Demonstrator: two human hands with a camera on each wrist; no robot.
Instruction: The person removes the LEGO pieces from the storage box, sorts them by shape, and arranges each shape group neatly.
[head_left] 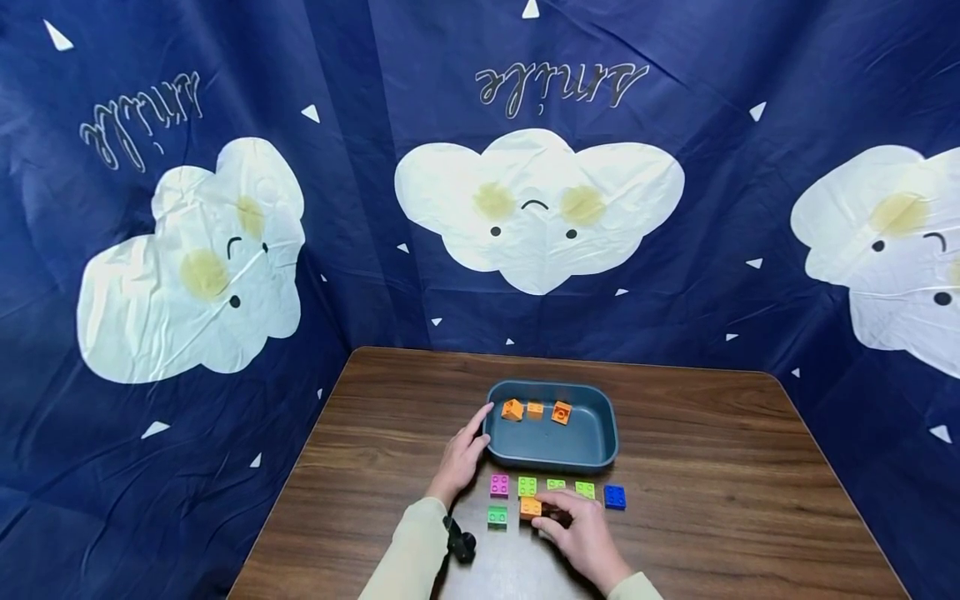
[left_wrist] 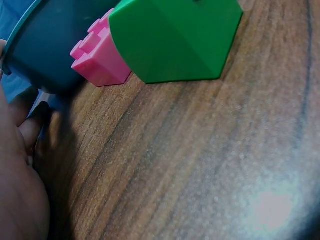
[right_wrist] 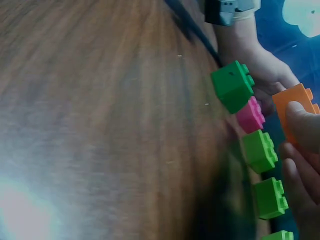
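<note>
My right hand (head_left: 585,529) pinches an orange toy brick (head_left: 531,507) between thumb and fingers, just in front of a row of bricks. The right wrist view shows the thumb (right_wrist: 302,125) flat on that brick's side. My left hand (head_left: 459,461) rests with extended fingers against the left side of a dark blue-green bin (head_left: 551,461). Inside the bin lie three orange bricks (head_left: 512,409), one of them with its hollow underside showing. A green brick (left_wrist: 175,45) and a pink brick (left_wrist: 102,60) stand near the left hand.
Along the bin's front, to the right of the pink brick, stand three lime bricks (head_left: 527,487) and a blue brick (head_left: 615,497). The wooden table (head_left: 697,450) is bounded by dark blue cloth walls (head_left: 360,208) with cloud prints. A black wrist camera (head_left: 461,546) sits on the left wrist.
</note>
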